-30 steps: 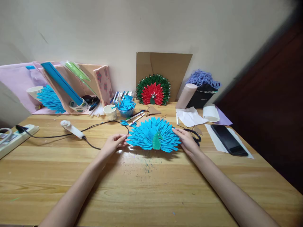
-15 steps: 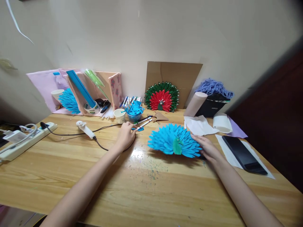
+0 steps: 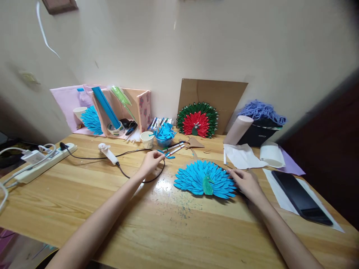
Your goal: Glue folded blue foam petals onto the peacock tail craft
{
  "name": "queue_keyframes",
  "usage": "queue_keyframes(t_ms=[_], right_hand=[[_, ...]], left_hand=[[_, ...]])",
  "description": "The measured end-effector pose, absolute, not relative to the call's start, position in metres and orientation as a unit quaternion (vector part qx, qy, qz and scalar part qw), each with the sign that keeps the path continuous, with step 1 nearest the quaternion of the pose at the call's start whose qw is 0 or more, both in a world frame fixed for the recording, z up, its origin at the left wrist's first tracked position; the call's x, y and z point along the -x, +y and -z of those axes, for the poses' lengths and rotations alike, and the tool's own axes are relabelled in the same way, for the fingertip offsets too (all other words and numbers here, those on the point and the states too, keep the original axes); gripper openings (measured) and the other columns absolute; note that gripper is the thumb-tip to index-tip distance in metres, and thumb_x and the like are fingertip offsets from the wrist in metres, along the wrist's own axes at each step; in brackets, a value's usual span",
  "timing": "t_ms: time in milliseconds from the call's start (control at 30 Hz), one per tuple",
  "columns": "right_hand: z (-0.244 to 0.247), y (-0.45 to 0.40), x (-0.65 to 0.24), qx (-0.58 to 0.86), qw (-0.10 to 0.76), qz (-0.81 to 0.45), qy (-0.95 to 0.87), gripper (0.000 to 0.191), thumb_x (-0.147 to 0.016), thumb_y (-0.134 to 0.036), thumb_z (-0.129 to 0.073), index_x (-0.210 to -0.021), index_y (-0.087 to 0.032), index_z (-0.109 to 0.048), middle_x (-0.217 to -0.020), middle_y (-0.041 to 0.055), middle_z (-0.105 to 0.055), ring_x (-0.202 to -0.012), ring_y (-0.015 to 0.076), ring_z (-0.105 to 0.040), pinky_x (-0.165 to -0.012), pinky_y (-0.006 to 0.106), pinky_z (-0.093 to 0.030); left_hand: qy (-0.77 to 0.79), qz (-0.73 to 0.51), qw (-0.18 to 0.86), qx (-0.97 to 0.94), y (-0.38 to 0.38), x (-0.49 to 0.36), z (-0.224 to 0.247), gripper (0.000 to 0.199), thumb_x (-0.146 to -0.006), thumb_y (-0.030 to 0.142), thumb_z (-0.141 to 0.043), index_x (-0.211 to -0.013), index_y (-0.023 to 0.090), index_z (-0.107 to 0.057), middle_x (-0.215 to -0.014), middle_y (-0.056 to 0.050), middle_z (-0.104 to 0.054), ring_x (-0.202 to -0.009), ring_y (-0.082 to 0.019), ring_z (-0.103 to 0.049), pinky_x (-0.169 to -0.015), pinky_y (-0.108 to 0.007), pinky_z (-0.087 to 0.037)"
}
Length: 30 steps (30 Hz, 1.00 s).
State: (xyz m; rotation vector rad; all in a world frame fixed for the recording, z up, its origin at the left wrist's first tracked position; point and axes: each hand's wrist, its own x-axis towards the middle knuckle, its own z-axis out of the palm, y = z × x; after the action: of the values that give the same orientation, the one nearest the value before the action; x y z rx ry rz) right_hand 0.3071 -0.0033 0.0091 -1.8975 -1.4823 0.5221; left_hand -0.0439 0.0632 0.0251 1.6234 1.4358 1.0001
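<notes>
A blue paper peacock (image 3: 190, 179) with a green body lies on the wooden table, its fan of layered feathers tilted toward me. My right hand (image 3: 248, 185) pinches the peacock's right edge between thumb and fingers. To the left, my left hand (image 3: 151, 162) is closed in a pinch just above the table, beside some blue paper strips (image 3: 169, 157) and two white markers (image 3: 176, 150). Whatever its fingertips hold is too small to make out. A bowl of blue paper pieces (image 3: 164, 136) and a paper cup (image 3: 147, 140) stand just behind it.
A red and green peacock (image 3: 196, 118) leans on cardboard (image 3: 232, 97) by the wall. At left are a glue gun (image 3: 108, 153), its black cord and a power strip (image 3: 42, 164). A phone (image 3: 301, 198) lies right, near white paper (image 3: 242, 155). A pink organiser (image 3: 145, 110) stands behind.
The blue peacock has come down from a slightly raised position onto the table, with my right hand still at its edge. My left hand has drawn back a little from the markers.
</notes>
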Motion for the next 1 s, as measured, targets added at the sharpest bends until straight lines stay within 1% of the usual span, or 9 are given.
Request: queue_keyframes(t_ms=[100, 200, 300, 500, 567, 633, 700, 833, 1000], right_hand=[[-0.019, -0.006, -0.300, 0.753, 0.249, -0.013, -0.610, 0.035, -0.079, -0.041, -0.041, -0.085, -0.015, -0.065, -0.081, 0.0131, -0.068, -0.072, 0.0273, -0.062, -0.059, 0.035, -0.044], [-0.031, -0.007, -0.268, 0.692, 0.266, 0.061, -0.668, 0.031, -0.081, -0.036, -0.038, -0.090, -0.016, -0.060, -0.089, 0.0128, -0.065, -0.081, 0.0265, -0.060, -0.066, 0.035, -0.044], [-0.039, -0.004, -0.209, 0.585, 0.282, -0.061, -0.758, 0.025, -0.084, -0.034, -0.039, -0.091, -0.019, -0.059, -0.092, 0.0079, -0.064, -0.079, 0.0201, -0.059, -0.069, 0.031, -0.045], [-0.041, 0.022, -0.046, 0.409, 0.263, -0.277, -0.829, 0.020, -0.083, -0.028, -0.041, -0.089, -0.018, -0.058, -0.084, 0.0059, -0.063, -0.074, 0.0168, -0.059, -0.065, 0.028, -0.045], [-0.038, 0.037, 0.013, 0.386, 0.283, -0.289, -0.829, 0.023, -0.081, -0.031, -0.045, -0.096, -0.016, -0.055, -0.088, 0.0081, -0.062, -0.077, 0.0178, -0.058, -0.066, 0.028, -0.045], [-0.032, 0.053, 0.066, 0.387, 0.299, -0.263, -0.832, 0.032, -0.076, -0.035, -0.053, -0.100, -0.014, -0.053, -0.100, 0.0123, -0.059, -0.090, 0.0224, -0.055, -0.075, 0.033, -0.043], [-0.025, 0.066, 0.108, 0.410, 0.289, -0.261, -0.825, 0.037, -0.071, -0.035, -0.059, -0.100, -0.012, -0.053, -0.098, 0.0142, -0.059, -0.091, 0.0252, -0.054, -0.075, 0.034, -0.040], [-0.014, 0.076, 0.141, 0.408, 0.271, -0.299, -0.819, 0.017, -0.077, -0.030, -0.049, -0.080, -0.015, -0.057, -0.078, 0.0084, -0.062, -0.073, 0.0215, -0.056, -0.064, 0.029, -0.038], [-0.011, 0.058, 0.111, 0.364, 0.301, -0.340, -0.813, 0.031, -0.083, -0.040, -0.038, -0.081, -0.016, -0.057, -0.064, 0.0007, -0.058, -0.060, 0.0152, -0.052, -0.055, 0.023, -0.035]], left_hand=[[0.559, -0.380, 0.440, -0.591, 0.041, 0.073, -0.030, 0.025, -0.065, 0.038, -0.061, -0.068, 0.013, -0.063, -0.065, -0.003, -0.064, -0.061, -0.014, -0.056, -0.056, -0.023, -0.039], [0.589, -0.363, 0.469, -0.549, 0.013, 0.107, -0.034, 0.033, -0.064, 0.045, -0.062, -0.068, 0.013, -0.063, -0.054, 0.001, -0.056, -0.048, -0.010, -0.048, -0.045, -0.020, -0.032], [0.609, -0.388, 0.467, -0.510, -0.013, 0.143, -0.034, 0.034, -0.061, 0.046, -0.063, -0.068, 0.013, -0.062, -0.055, 0.001, -0.054, -0.044, -0.008, -0.044, -0.041, -0.020, -0.031], [0.673, -0.435, 0.388, -0.456, -0.038, 0.221, -0.028, 0.034, -0.062, 0.046, -0.061, -0.070, 0.013, -0.063, -0.058, 0.000, -0.057, -0.043, -0.008, -0.045, -0.041, -0.020, -0.035], [0.700, -0.438, 0.340, -0.450, -0.038, 0.245, -0.023, 0.032, -0.063, 0.044, -0.060, -0.068, 0.013, -0.063, -0.058, -0.001, -0.059, -0.043, -0.010, -0.046, -0.042, -0.021, -0.036], [0.719, -0.445, 0.276, -0.457, -0.033, 0.265, -0.018, 0.028, -0.065, 0.041, -0.059, -0.069, 0.014, -0.064, -0.061, -0.003, -0.062, -0.047, -0.012, -0.050, -0.046, -0.022, -0.038], [0.723, -0.462, 0.214, -0.467, -0.027, 0.278, -0.013, 0.025, -0.068, 0.039, -0.057, -0.069, 0.014, -0.065, -0.064, -0.004, -0.065, -0.055, -0.014, -0.056, -0.052, -0.023, -0.041], [0.733, -0.480, 0.184, -0.446, -0.014, 0.288, -0.001, 0.024, -0.073, 0.033, -0.052, -0.072, 0.013, -0.064, -0.063, -0.005, -0.065, -0.058, -0.015, -0.058, -0.056, -0.024, -0.043], [0.732, -0.493, 0.182, -0.434, -0.014, 0.291, 0.008, 0.023, -0.076, 0.030, -0.051, -0.078, 0.012, -0.064, -0.068, -0.006, -0.066, -0.060, -0.014, -0.059, -0.057, -0.024, -0.045]])
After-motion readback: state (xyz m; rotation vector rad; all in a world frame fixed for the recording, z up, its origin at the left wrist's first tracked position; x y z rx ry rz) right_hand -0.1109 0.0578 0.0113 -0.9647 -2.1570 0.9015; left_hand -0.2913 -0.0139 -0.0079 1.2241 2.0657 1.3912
